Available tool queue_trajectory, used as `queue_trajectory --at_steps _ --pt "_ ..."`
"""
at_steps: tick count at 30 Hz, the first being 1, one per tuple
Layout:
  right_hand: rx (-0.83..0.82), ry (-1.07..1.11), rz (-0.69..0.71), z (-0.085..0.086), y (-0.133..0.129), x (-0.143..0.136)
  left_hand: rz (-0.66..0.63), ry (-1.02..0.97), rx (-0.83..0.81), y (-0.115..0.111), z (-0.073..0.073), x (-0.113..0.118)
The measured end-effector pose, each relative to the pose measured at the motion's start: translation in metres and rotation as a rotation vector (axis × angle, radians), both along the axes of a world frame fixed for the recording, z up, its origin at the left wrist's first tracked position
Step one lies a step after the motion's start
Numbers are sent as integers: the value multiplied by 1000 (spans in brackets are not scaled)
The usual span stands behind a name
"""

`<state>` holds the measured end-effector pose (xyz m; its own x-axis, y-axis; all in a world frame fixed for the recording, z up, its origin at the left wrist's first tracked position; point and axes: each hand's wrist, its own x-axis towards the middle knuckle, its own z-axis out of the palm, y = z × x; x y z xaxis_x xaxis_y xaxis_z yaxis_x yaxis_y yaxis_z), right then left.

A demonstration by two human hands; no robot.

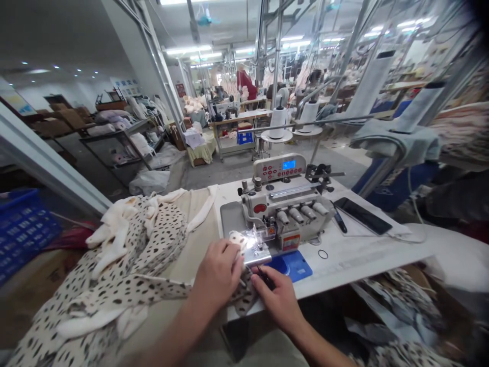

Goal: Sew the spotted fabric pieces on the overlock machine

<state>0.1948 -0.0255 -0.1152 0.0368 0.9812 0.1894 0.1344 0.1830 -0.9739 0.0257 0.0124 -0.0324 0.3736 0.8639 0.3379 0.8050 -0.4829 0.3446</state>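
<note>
A white overlock sewing machine (pixel 286 204) stands on the table, its lamp lighting the needle area. My left hand (pixel 219 270) is just left of the presser foot, fingers bent and closed on cream fabric with dark spots (pixel 243 306). Part of that fabric lies beside the needle plate; the rest hangs over the table's front edge. My right hand (pixel 277 295) is closed around a small dark tool (pixel 265 278) in front of the machine, close to the fabric. The fingers hide most of the tool, so its exact kind does not show.
More spotted fabric (pixel 164 239) with cream strips is heaped on the left. A phone (pixel 362 215), a black pen (pixel 339 221) and a black ring (pixel 323 254) lie on the right. Thread cones (pixel 278 122) stand behind the machine. A blue basket (pixel 26 229) is far left.
</note>
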Motion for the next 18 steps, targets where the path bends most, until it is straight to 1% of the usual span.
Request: queue_trajectory --at_steps 2,4,5,7,9,11,13,15,17,18 --pt "-90 105 32 1 -1 1 -1 -20 -47 -9 1 5" --pt "-131 194 49 1 -4 4 -47 -72 -105 -17 -1 14" --pt "-142 244 36 -1 -7 7 -83 -106 -132 -21 -2 20" --pt "-158 369 -26 -5 -12 13 -142 -183 -170 -24 -8 33" --pt "-176 494 -117 -10 -16 19 -171 -244 -186 -24 -16 47" --pt "-190 564 -184 -15 -18 24 -190 -281 -186 -21 -24 59" --pt "-195 578 -225 -16 -18 27 -197 -294 -175 -18 -29 66" --pt "-196 544 -250 -14 -18 30 -178 -312 -166 -16 -30 66" --pt "-184 441 -277 -9 -19 33 -135 -338 -169 -15 -24 57" --pt "-175 362 -283 -6 -20 35 -109 -349 -171 -14 -18 48"
